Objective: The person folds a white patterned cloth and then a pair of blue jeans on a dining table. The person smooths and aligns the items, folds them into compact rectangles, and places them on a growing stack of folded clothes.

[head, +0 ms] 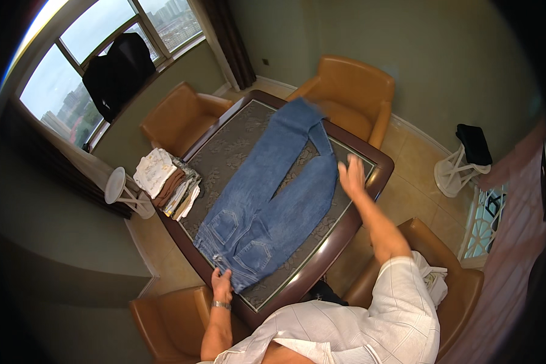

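Note:
A pair of blue denim jeans [273,186] lies spread over the table, back pockets facing up and the waistband towards me. One leg runs to the far corner, where its lower end bends sideways and looks blurred. The other leg bends near my right hand, its lower part reaching up beneath that end. My left hand [222,286] pinches the waistband between thumb and fingers; a metal-banded watch is on this wrist. Beside the outer edge of the nearer leg, my right hand [352,175] hovers with thumb and fingers apart, holding nothing.
A stack of folded clothes [166,184] sits on the table's left edge. Tan armchairs [352,98] surround the dark wooden table rim [318,261]. White stools [450,175] stand at either side, the right one bearing a black folded cloth [474,144]. A black garment [118,75] hangs by the window.

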Action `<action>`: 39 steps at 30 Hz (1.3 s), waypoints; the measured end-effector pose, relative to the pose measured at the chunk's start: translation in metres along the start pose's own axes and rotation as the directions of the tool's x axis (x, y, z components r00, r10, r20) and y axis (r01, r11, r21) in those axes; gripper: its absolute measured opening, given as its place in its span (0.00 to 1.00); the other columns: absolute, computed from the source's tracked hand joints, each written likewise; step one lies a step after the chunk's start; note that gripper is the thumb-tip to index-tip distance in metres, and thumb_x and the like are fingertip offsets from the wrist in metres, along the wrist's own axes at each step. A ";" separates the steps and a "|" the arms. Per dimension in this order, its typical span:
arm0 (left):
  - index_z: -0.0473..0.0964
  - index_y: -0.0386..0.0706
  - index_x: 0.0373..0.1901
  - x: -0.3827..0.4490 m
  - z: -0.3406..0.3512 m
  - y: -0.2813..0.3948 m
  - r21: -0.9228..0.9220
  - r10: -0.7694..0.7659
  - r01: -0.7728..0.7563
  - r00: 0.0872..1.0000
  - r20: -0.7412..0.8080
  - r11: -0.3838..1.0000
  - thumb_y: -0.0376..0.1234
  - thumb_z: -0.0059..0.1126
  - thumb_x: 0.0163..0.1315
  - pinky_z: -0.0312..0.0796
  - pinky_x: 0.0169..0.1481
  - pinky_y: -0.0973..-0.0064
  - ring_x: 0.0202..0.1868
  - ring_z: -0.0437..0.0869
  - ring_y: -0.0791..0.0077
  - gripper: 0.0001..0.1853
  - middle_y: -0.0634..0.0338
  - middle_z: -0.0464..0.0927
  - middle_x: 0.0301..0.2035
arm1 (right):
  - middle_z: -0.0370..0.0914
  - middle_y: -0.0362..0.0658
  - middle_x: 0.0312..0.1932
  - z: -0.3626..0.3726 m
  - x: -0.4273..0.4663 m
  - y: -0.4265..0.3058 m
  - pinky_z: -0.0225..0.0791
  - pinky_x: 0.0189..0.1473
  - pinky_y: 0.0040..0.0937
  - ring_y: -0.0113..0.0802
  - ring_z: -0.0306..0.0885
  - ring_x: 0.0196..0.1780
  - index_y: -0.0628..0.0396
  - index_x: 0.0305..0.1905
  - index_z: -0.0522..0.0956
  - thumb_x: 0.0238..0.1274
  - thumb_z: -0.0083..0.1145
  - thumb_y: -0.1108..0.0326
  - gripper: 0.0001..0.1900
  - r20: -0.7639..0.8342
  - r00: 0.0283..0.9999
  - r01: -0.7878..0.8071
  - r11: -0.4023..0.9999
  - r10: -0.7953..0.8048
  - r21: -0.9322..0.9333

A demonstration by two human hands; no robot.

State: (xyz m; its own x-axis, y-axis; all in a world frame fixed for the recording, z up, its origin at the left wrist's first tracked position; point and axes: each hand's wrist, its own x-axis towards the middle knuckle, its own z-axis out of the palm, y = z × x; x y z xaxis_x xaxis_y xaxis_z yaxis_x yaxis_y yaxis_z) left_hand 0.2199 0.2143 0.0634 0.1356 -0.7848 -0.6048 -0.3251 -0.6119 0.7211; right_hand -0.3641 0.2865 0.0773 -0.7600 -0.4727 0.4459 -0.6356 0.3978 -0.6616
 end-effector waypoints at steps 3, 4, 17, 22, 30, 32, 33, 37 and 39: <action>0.62 0.36 0.84 0.009 -0.034 -0.073 -0.169 0.101 -0.108 0.994 -0.050 0.980 0.24 0.66 0.75 0.75 0.43 0.76 0.37 0.80 0.76 0.37 0.59 0.85 0.44 | 0.84 0.62 0.52 0.013 -0.108 0.009 0.77 0.61 0.57 0.65 0.83 0.57 0.63 0.62 0.77 0.71 0.67 0.59 0.23 0.295 0.908 -0.317 0.948 0.298 0.016; 0.61 0.36 0.84 0.012 -0.023 -0.073 -0.185 0.111 -0.112 0.994 -0.011 0.976 0.25 0.66 0.76 0.76 0.44 0.76 0.38 0.80 0.75 0.38 0.59 0.84 0.44 | 0.88 0.60 0.46 0.014 -0.132 0.034 0.80 0.58 0.55 0.63 0.87 0.52 0.63 0.59 0.79 0.70 0.68 0.59 0.22 0.262 0.905 -0.364 0.929 0.336 0.067; 0.75 0.44 0.57 -0.037 -0.016 -0.050 -0.670 0.290 -0.081 0.934 0.206 0.738 0.33 0.63 0.80 0.78 0.23 0.68 0.31 0.87 0.68 0.10 0.59 0.86 0.43 | 0.86 0.50 0.57 0.065 -0.202 -0.077 0.90 0.50 0.48 0.46 0.91 0.55 0.57 0.65 0.78 0.80 0.68 0.47 0.26 0.824 0.270 -0.958 0.228 0.498 0.176; 0.78 0.46 0.56 -0.082 -0.038 0.008 -0.759 0.316 -0.083 0.934 0.167 0.646 0.33 0.66 0.78 0.75 0.28 0.65 0.37 0.88 0.67 0.10 0.61 0.87 0.46 | 0.77 0.53 0.78 0.071 -0.200 -0.093 0.77 0.74 0.63 0.56 0.80 0.75 0.56 0.80 0.69 0.77 0.72 0.50 0.37 0.920 0.296 -0.907 -0.226 0.259 0.355; 0.82 0.48 0.56 -0.027 -0.073 -0.039 -0.853 0.141 -0.062 0.990 0.013 0.518 0.33 0.72 0.70 0.80 0.37 0.63 0.46 0.90 0.66 0.15 0.63 0.90 0.49 | 0.80 0.53 0.75 0.090 -0.064 -0.029 0.65 0.82 0.64 0.56 0.77 0.77 0.60 0.76 0.75 0.76 0.71 0.59 0.31 0.843 0.488 -0.689 -0.494 0.224 0.530; 0.83 0.47 0.58 -0.036 -0.076 -0.042 -0.864 0.023 -0.073 0.997 -0.071 0.498 0.33 0.73 0.68 0.83 0.40 0.62 0.48 0.92 0.64 0.17 0.62 0.91 0.51 | 0.80 0.53 0.75 0.086 -0.025 -0.031 0.65 0.82 0.61 0.55 0.77 0.77 0.61 0.77 0.74 0.78 0.69 0.57 0.31 0.860 0.471 -0.705 -0.501 0.198 0.502; 0.83 0.47 0.58 -0.043 -0.084 -0.051 -0.857 -0.003 -0.075 0.996 -0.088 0.511 0.34 0.73 0.68 0.84 0.41 0.62 0.49 0.92 0.64 0.18 0.62 0.91 0.52 | 0.79 0.54 0.75 0.082 -0.007 -0.038 0.64 0.83 0.60 0.55 0.77 0.77 0.61 0.78 0.73 0.79 0.68 0.57 0.32 0.871 0.443 -0.712 -0.507 0.214 0.487; 0.83 0.47 0.58 -0.046 -0.069 -0.046 -0.843 -0.040 -0.101 0.989 -0.144 0.528 0.34 0.73 0.64 0.83 0.36 0.68 0.43 0.93 0.65 0.20 0.62 0.92 0.49 | 0.76 0.53 0.79 0.103 0.065 -0.013 0.63 0.83 0.59 0.54 0.74 0.79 0.61 0.79 0.72 0.78 0.69 0.56 0.34 0.857 0.472 -0.691 -0.516 0.207 0.505; 0.83 0.47 0.57 -0.046 -0.068 -0.045 -0.840 -0.046 -0.099 0.988 -0.146 0.533 0.33 0.72 0.64 0.82 0.32 0.71 0.41 0.92 0.67 0.19 0.63 0.91 0.47 | 0.76 0.52 0.79 0.119 0.102 -0.006 0.62 0.83 0.61 0.53 0.74 0.79 0.60 0.78 0.74 0.76 0.71 0.54 0.34 0.849 0.460 -0.698 -0.486 0.259 0.527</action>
State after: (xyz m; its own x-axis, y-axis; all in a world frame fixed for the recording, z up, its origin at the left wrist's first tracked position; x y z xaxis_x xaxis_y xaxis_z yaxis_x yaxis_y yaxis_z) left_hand 0.2922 0.2711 0.0814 0.2853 -0.7618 -0.5816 0.5994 -0.3317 0.7285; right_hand -0.4218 0.1424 0.0555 -0.3998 -0.7821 -0.4779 0.9103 -0.2775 -0.3073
